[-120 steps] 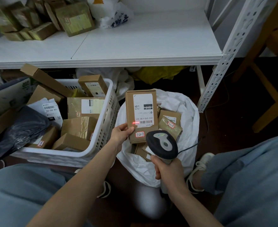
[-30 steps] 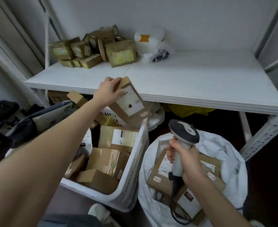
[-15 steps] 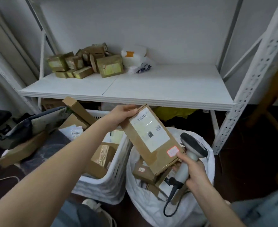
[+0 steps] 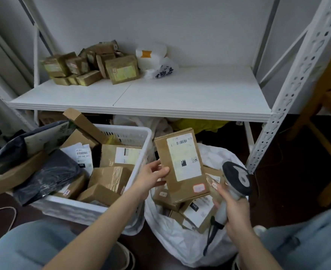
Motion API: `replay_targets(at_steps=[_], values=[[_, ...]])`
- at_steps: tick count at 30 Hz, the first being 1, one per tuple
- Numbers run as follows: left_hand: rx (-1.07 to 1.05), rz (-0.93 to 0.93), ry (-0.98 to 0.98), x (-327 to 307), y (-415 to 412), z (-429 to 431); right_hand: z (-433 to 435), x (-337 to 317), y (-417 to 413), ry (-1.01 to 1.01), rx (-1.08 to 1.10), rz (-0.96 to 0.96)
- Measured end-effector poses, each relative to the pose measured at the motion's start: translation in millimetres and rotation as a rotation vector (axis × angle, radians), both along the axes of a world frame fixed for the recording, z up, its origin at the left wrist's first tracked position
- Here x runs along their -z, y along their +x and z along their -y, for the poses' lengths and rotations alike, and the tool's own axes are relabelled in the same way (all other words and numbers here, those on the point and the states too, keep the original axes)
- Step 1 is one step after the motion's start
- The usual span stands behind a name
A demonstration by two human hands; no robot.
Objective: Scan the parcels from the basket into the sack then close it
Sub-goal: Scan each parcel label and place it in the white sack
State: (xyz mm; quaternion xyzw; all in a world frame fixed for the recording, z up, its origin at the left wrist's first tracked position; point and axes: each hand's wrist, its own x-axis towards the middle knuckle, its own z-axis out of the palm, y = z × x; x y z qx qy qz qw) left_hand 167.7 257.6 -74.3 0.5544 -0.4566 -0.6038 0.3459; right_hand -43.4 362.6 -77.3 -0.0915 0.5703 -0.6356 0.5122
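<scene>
While the left hand [image 4: 153,176] pinches a flat cardboard parcel [image 4: 182,164], the right hand [image 4: 232,209] grips a rounded scanner [image 4: 236,178].

Labelled brown parcel [image 4: 182,164] upright above open sack [image 4: 182,248]

The basket [image 4: 133,133] sits on the floor at the left, with the sack [image 4: 182,248] just beside it on the right; both lie in front of the shelf unit [image 4: 180,98]. Parcels fill the basket, among them a long carton [image 4: 85,124] that leans tilted over its rear rim. Above the sack's open mouth, the left hand [image 4: 151,177] grips a labelled parcel [image 4: 182,165] by its left edge. To the right of that parcel, the right hand [image 4: 232,212] clasps the barcode scanner [image 4: 236,179], its head near the parcel's right side. More parcels lie inside the sack beneath. A cluster of small boxes [image 4: 88,65] rests on the shelf at its rear left, with plastic bags [image 4: 154,59] to their right.
</scene>
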Motion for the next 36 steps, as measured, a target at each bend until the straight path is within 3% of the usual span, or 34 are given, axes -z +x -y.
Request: replay_targets(at_steps=[4, 9, 36], values=[[0.013, 0.114, -0.047, 14.2, -0.3, -1.5, -15.4, -10.4, 10.6, -0.015, -0.159, -0.200], [0.021, 0.191, -0.040, 37.4, -5.2, -9.7, -36.9, -11.6, 40.1, -0.023, -0.283, -0.295], [0.034, 0.160, 0.061, 59.4, -5.5, -16.4, -41.1, -10.1, 47.4, 0.040, -0.365, -0.380]])
